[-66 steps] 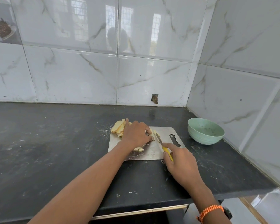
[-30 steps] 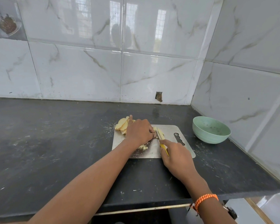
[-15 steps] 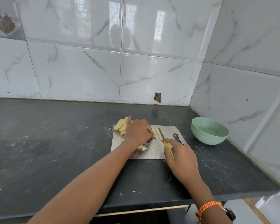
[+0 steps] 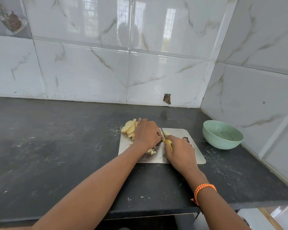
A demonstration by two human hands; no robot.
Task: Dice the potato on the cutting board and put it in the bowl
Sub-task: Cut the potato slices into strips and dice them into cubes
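A steel cutting board (image 4: 196, 156) lies on the black counter. Pale potato slices (image 4: 129, 127) are piled at its far left corner, and small diced bits (image 4: 152, 151) lie under my left wrist. My left hand (image 4: 147, 132) curls over potato pieces in the middle of the board and holds them down. My right hand (image 4: 179, 151) grips a yellow-handled knife (image 4: 168, 142); its blade points away from me, right beside my left fingertips. A green bowl (image 4: 223, 134) stands to the right of the board, apart from it.
The tiled back wall (image 4: 106, 72) and the right wall (image 4: 256, 97) meet in a corner behind the bowl. The counter's front edge (image 4: 156, 211) runs below my forearms. Dark counter (image 4: 48, 146) stretches to the left of the board.
My right hand with the knife has moved forward and left, back against my left fingertips, after drawing back half a second ago. My left hand keeps holding the potato.
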